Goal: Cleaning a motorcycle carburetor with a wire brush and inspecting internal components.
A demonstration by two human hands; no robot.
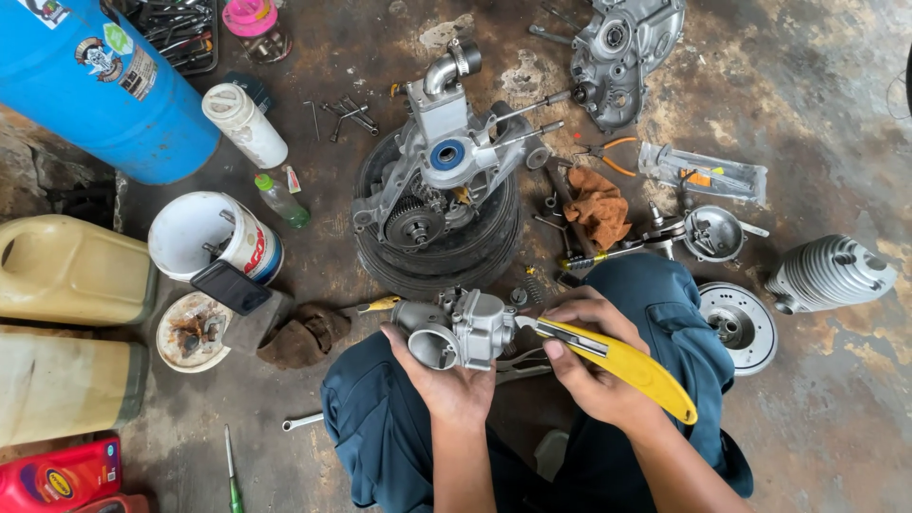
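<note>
My left hand (446, 380) cradles a small silver carburettor (461, 328) from below, its round throat facing left. My right hand (584, 366) grips a yellow-handled utility knife (622, 363), whose blade tip touches the carburettor's right side. Both hands hover over my knees, which are in dark blue trousers (380, 427). Just beyond them, an engine crankcase (442, 166) with a blue seal lies on a black tyre (475, 252).
A blue drum (95, 85), yellow jerry cans (66, 271), a white tub (204, 233) and a red bottle (57, 475) stand left. An orange rag (598, 204), pliers (608, 152), a finned cylinder (826, 271), a round disc (741, 328) and another crankcase half (622, 47) lie right.
</note>
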